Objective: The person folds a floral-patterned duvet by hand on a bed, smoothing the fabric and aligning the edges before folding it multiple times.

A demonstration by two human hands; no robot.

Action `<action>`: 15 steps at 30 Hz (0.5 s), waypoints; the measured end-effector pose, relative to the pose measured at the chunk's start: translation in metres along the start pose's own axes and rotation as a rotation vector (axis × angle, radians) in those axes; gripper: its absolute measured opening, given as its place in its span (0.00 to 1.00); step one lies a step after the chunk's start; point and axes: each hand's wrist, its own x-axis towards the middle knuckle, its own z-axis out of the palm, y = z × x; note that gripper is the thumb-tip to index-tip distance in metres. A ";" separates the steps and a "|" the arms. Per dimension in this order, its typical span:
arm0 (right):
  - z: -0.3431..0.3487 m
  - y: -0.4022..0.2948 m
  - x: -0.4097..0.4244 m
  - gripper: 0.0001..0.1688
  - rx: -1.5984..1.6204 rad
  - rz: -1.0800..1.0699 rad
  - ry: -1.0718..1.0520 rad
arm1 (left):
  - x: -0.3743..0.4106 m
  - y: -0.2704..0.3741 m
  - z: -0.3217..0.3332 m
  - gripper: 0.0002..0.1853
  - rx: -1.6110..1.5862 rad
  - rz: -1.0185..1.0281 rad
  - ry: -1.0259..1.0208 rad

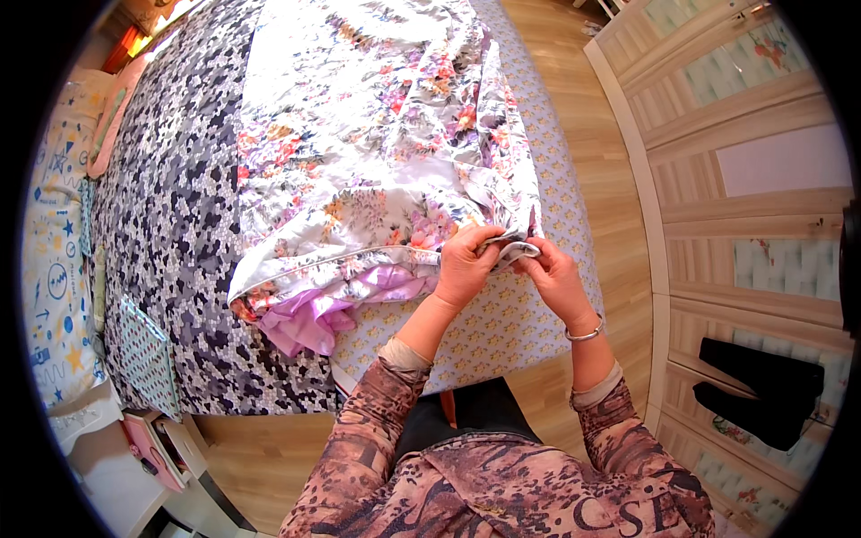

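A white duvet cover with a floral print (pixel 350 148) lies spread and rumpled over the bed, its purple lining (pixel 313 319) showing along the near edge. At its near right corner my left hand (pixel 466 262) pinches the gathered edge between thumb and fingers. Close beside it, on the right, my right hand (pixel 555 272) grips a folded bit of the same edge, with a bracelet on the wrist. The two hands are a short gap apart, and the fabric between them is bunched. What lies inside the folds is hidden.
Under the cover lie a pale flowered sheet (pixel 484 323) and a dark patterned bedspread (pixel 175 222). A folded dotted cloth (pixel 144 356) rests at the left. Wooden wardrobe doors (pixel 753 215) stand to the right, with black trousers (pixel 763 390) hanging there. An opened drawer (pixel 178 447) is at lower left.
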 end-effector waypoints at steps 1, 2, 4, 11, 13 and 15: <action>-0.002 -0.001 0.000 0.10 -0.140 0.020 0.008 | -0.001 0.000 -0.001 0.10 0.018 0.005 0.000; -0.002 -0.003 -0.001 0.10 -0.392 -0.103 0.057 | -0.001 0.001 -0.003 0.10 0.018 -0.010 0.001; -0.002 -0.016 -0.004 0.10 -0.893 -0.356 0.155 | -0.002 0.004 -0.005 0.09 0.019 -0.039 0.003; 0.002 -0.012 0.004 0.11 -0.679 -0.722 0.262 | -0.004 0.004 -0.006 0.09 -0.086 0.032 0.083; 0.003 -0.014 0.003 0.13 -0.674 -0.739 0.186 | -0.004 0.003 -0.008 0.09 -0.107 0.034 0.094; 0.001 -0.017 0.004 0.12 -0.796 -0.801 0.104 | -0.004 0.008 -0.012 0.09 -0.083 0.046 0.096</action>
